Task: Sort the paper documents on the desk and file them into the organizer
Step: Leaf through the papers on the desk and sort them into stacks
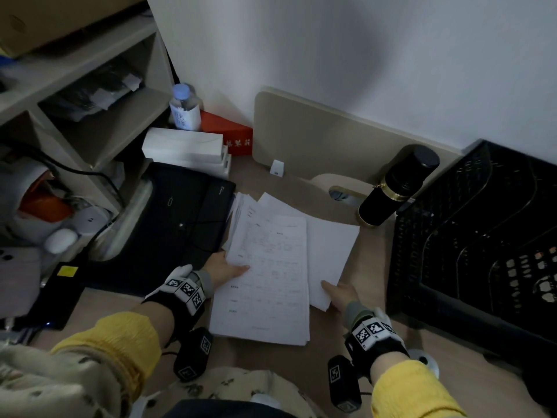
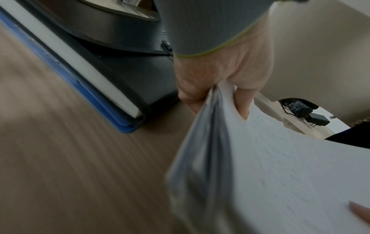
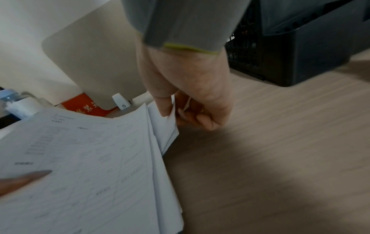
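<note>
A loose stack of white printed sheets (image 1: 271, 267) lies fanned on the wooden desk in front of me. My left hand (image 1: 224, 267) grips the stack's left edge, thumb on top and fingers beneath, with the sheets (image 2: 270, 166) bending up from the desk. My right hand (image 1: 339, 294) pinches the right-hand sheets (image 3: 167, 125) at their near corner, thumb above and fingers curled under. A black expanding file organizer (image 1: 177, 212) lies flat just left of the papers, its flap closed with an elastic cord (image 2: 167, 47).
A black thermos (image 1: 398, 185) stands behind the papers at the right, next to a black mesh crate (image 1: 482, 230). White boxes (image 1: 187, 149), a water bottle (image 1: 184, 107) and a red box (image 1: 232, 134) sit at the back left by a shelf unit (image 1: 90, 116).
</note>
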A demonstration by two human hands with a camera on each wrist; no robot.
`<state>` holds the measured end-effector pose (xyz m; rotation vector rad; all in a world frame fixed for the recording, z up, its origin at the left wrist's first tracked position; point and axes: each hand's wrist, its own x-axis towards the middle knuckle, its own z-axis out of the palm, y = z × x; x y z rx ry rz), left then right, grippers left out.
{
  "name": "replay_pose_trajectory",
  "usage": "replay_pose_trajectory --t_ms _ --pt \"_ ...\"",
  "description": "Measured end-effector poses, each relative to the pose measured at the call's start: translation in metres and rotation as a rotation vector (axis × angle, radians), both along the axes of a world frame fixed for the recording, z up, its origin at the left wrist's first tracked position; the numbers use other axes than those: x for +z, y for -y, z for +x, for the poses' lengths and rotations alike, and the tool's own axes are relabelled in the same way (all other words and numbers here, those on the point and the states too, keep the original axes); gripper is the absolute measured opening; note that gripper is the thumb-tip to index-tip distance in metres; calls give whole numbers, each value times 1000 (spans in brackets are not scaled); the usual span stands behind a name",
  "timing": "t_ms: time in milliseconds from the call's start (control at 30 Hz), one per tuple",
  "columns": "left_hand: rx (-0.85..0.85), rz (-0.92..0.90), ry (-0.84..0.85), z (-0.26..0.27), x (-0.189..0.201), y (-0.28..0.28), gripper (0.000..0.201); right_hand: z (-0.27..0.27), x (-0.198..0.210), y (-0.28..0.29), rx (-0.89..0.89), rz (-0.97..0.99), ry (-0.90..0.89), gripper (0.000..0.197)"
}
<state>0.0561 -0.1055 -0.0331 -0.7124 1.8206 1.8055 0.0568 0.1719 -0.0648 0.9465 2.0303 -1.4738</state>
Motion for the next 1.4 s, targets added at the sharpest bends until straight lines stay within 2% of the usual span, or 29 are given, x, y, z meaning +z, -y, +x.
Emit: replay_pose_trajectory --t_ms 200,433,500,600,700,767,800,867,967,1067,1133,1233,1400 --pt "-13 5 0 0 9 -1 53 3 7 -7 16 211 -84 33" --pt "49 7 -32 -1 17 -2 48 12 21 -27 -181 325 -230 34" --pt "51 0 -36 -1 19 -3 49 13 28 -32 -254 365 -263 29" --pt "52 -6 -52 0 23 -6 49 12 35 -38 -305 375 -392 19" --pt "62 0 -56 1 27 -9 49 13 41 -37 -370 384 -506 36" --pt "64 0 -54 2 29 -11 49 14 47 -33 -375 290 -592 39" --pt "67 0 -54 2 29 -12 49 15 52 -30 -361 204 -615 35" --pt "64 1 -59 3 31 -14 48 20 60 -21 -285 -3 -564 9" --pt "56 -7 -69 2 32 -17 45 27 54 -9 18 -58 -410 28" --pt "54 -67 -79 2 31 -21 42 36 44 -1 317 -65 -217 30" --pt "60 -92 -83 3 29 -20 42 39 41 -1 449 -59 -98 32" --pt "65 -74 -54 4 28 -17 51 41 40 -6 450 -86 -23 39" --pt "73 -39 -41 5 27 -16 47 35 33 -16 218 14 -89 44"
